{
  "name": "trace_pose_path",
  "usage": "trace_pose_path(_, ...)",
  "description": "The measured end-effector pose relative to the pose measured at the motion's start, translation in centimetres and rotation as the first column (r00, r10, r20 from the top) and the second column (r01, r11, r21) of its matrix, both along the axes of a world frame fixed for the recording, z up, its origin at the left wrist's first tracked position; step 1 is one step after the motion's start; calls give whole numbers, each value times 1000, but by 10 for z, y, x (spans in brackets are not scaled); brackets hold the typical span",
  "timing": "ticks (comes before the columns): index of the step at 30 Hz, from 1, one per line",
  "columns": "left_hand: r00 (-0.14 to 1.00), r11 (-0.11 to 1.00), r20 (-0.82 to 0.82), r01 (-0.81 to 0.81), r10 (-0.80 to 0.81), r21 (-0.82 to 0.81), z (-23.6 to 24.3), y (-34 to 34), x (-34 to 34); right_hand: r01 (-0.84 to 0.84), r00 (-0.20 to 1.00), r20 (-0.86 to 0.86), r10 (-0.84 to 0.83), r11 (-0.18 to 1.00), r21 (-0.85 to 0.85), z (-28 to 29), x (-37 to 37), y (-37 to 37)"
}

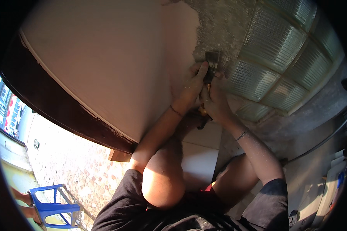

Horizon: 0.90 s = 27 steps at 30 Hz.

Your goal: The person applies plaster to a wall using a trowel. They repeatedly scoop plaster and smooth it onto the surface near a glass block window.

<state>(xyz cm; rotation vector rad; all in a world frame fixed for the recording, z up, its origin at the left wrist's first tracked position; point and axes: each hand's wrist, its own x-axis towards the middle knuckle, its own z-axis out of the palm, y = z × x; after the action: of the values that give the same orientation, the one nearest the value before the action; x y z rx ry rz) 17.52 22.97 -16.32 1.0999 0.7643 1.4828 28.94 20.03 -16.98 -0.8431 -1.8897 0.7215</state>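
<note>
A scraper with a wide dark blade and a yellowish handle is up against the wall, its blade edge at the bare grey patch beside the smooth pale paint. My right hand is closed round the handle, thumb laid along it. Higher up, my left hand grips the same scraper near the blade, with its thumb pressed to the blade's left side. Some of the left fingers are hidden behind the hand and tool. Pale dust speckles both hands and forearms.
Glass blocks fill the wall to the right. A dark brown wooden trim edges the painted wall at left. My bent knees are close below my arms. A blue plastic stool, with another person's feet beside it, stands lower left. A cable runs at right.
</note>
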Motion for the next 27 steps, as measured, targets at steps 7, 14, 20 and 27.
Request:
trace_pose_path(7,981,983,-92,-164,172,84,7,-1,-6,-181,983,-3,186,950,-255,-8,4,-3)
trace_pose_path(14,953,961,-165,-231,255,151,6,4,-7,-58,998,4,58,998,24,-23,-5,12)
trace_pose_path(20,948,959,-206,-199,241,203,9,-3,-3,59,997,-72,-41,958,279,-13,-11,22)
trace_pose_path(27,769,779,-314,-352,556,518,34,-27,-9,15,985,-169,33,962,271,8,-27,7)
